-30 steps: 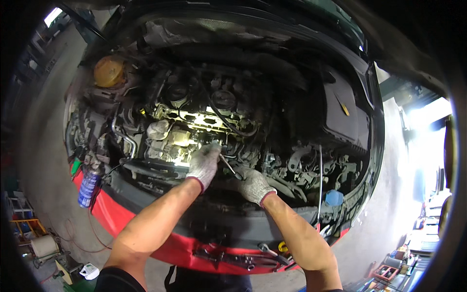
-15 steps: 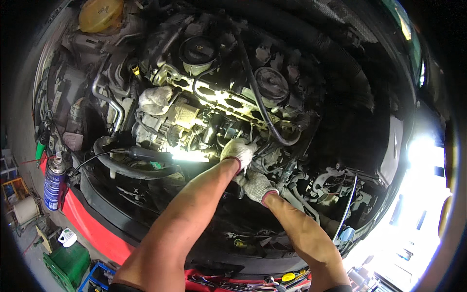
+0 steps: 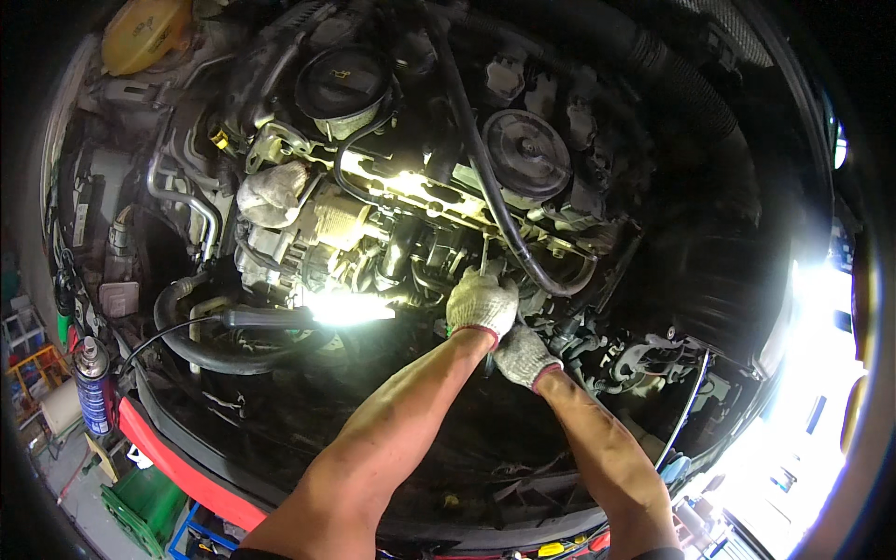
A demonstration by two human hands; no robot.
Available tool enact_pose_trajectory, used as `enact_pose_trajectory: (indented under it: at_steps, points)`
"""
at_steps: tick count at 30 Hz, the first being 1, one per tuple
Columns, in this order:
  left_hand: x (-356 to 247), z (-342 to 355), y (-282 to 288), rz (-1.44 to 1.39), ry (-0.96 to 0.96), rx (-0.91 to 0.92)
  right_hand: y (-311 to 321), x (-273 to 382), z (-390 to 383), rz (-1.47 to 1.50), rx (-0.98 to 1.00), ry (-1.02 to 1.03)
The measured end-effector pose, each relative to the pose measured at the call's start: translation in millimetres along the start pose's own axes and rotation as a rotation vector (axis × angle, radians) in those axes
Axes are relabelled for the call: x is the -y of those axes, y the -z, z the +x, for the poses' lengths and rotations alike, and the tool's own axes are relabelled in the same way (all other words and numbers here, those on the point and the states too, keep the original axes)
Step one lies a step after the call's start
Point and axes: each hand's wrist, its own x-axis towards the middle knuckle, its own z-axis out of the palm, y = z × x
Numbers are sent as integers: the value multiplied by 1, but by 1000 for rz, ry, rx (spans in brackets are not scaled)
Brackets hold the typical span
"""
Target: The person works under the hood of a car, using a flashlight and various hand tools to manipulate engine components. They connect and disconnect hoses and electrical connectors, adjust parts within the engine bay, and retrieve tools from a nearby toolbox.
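Both my hands wear whitish knit work gloves and reach into an open engine bay. My left hand (image 3: 483,303) is closed, knuckles up, among hoses and wiring in front of the engine. A thin metal rod (image 3: 484,250) rises just beyond its fingers; whether the hand grips it is hidden. Right below, my right hand (image 3: 525,357) appears curled, its fingertips hidden behind the left hand. A black hose (image 3: 487,173) curves down just beyond my hands. Left of them, a lit work lamp (image 3: 271,318) shines on the metal engine parts.
A crumpled pale cloth (image 3: 271,194) sits on the engine's left side. The round black cap (image 3: 343,82) and round cover (image 3: 525,154) lie farther back. A spray can (image 3: 93,387) stands at the left edge by the red bodywork (image 3: 182,462). A thin rod (image 3: 684,411) rises at the right.
The view has shifted and come somewhat closer to the engine. My left hand has moved slightly right and turned more knuckles-up; my right hand stays close beneath it.
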Motion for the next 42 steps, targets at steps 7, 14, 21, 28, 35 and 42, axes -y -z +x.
enact_pose_trajectory:
  at_steps: [7,14,21,28,35,42]
  points:
    - [-7,8,0,-54,93,-6,5,1,4,62,-54,-4]
    - [-4,17,12,-120,101,203,6,0,9,134,-190,35]
    - [2,16,6,-83,30,117,1,4,11,146,-309,89]
    - [22,-41,57,114,-36,217,13,18,6,317,-198,-94]
    - [22,-25,80,50,177,887,22,30,-8,1276,-266,-263]
    - [63,-31,36,-241,245,928,26,28,-11,1365,-179,-225]
